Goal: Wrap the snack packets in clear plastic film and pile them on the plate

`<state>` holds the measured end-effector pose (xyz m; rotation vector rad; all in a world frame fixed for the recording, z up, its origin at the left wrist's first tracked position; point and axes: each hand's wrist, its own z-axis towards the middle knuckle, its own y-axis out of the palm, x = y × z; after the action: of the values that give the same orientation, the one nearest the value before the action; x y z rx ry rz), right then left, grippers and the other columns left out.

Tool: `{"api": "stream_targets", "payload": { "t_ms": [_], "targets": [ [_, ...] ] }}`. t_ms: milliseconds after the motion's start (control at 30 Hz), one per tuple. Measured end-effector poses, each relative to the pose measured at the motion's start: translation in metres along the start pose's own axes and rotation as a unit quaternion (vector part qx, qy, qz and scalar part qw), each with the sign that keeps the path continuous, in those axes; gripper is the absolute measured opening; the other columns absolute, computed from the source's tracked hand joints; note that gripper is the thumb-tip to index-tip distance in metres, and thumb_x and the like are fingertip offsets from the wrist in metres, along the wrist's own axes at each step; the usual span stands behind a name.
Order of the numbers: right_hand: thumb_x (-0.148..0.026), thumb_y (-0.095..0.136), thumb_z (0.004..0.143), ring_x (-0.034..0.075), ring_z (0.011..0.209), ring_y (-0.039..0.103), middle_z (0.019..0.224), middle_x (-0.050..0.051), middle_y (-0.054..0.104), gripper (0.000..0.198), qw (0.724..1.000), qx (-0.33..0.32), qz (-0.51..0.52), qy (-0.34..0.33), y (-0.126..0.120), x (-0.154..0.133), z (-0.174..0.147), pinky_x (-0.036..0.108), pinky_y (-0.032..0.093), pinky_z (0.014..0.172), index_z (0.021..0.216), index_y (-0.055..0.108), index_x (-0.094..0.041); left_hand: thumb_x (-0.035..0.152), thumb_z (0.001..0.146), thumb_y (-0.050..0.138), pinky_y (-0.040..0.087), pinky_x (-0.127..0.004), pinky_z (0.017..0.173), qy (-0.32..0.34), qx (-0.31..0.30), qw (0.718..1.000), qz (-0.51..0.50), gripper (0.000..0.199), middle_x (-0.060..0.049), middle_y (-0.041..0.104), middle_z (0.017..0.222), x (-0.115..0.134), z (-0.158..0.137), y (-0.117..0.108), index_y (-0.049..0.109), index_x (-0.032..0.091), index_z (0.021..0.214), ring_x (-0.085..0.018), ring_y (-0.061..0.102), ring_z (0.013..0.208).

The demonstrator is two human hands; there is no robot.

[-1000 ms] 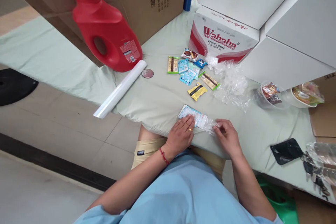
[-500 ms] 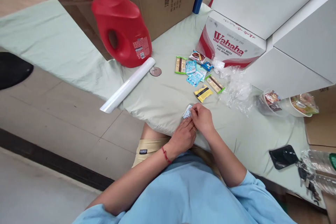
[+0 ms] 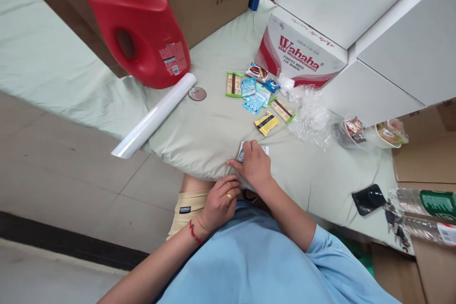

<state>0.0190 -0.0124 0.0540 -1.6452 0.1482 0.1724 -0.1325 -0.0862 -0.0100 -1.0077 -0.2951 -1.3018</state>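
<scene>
My left hand (image 3: pixel 221 199), a gold ring (image 3: pixel 229 196) on one finger and a red bracelet (image 3: pixel 194 232) at the wrist, rests by the near edge of a cloth-covered surface (image 3: pixel 210 126), fingers loosely curled; whether the palm holds anything, I cannot tell. Just beyond, my right hand (image 3: pixel 253 164) bends palm-down over a small flat packet (image 3: pixel 241 153), thumb stretched out to the left. The packet lies near the middle of the near edge, mostly covered, with white showing on either side of my knuckles; I cannot tell whether my fingers grip it or only press on it.

Toward the near right corner sit a flat black object (image 3: pixel 368 199) and a bunch of keys (image 3: pixel 397 228), with a green-labelled bottle (image 3: pixel 438 203) and a second clear bottle (image 3: pixel 423 229) on their sides along the right edge. A white roll (image 3: pixel 153 118) slants out over the near edge at left.

Farther back, a yellow packet (image 3: pixel 267 123) fronts a cluster of green-ended bars (image 3: pixel 282 109) and blue sachets (image 3: pixel 255 102), beside crumpled clear plastic (image 3: pixel 309 111). Two snack-filled tubs (image 3: pixel 388 137) stand toward the right edge. A round disc (image 3: pixel 197 94) lies by the roll's far end, near a red jug (image 3: pixel 146 33). Toward the far edge stand a Wahaha carton (image 3: pixel 301 54) and a large brown box (image 3: pixel 210 4).
</scene>
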Motion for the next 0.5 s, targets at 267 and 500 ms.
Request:
{"api": "stream_targets", "payload": {
  "t_ms": [267, 500],
  "targets": [
    [-0.032, 0.064, 0.102, 0.029, 0.106, 0.066, 0.119, 0.014, 0.064, 0.021, 0.999, -0.033, 0.000, -0.006, -0.012, -0.003, -0.003, 0.037, 0.057, 0.078, 0.118, 0.058, -0.021, 0.000, 0.092, 0.054, 0.063, -0.034, 0.087, -0.017, 0.013, 1.000, -0.008, 0.028, -0.003, 0.077, 0.090, 0.010, 0.001, -0.015, 0.069, 0.024, 0.093, -0.020, 0.074, 0.100],
    [-0.014, 0.056, 0.097, 0.024, 0.097, 0.068, 0.107, 0.011, 0.072, 0.017, 0.993, 0.012, 0.116, -0.027, -0.028, 0.027, -0.031, 0.035, 0.057, 0.084, 0.108, 0.066, -0.022, 0.009, 0.096, 0.055, 0.063, -0.039, 0.084, -0.075, 0.032, 0.996, -0.036, 0.024, -0.002, 0.077, 0.084, 0.019, 0.015, -0.017, 0.071, 0.026, 0.088, -0.021, 0.076, 0.094]
  ]
}}
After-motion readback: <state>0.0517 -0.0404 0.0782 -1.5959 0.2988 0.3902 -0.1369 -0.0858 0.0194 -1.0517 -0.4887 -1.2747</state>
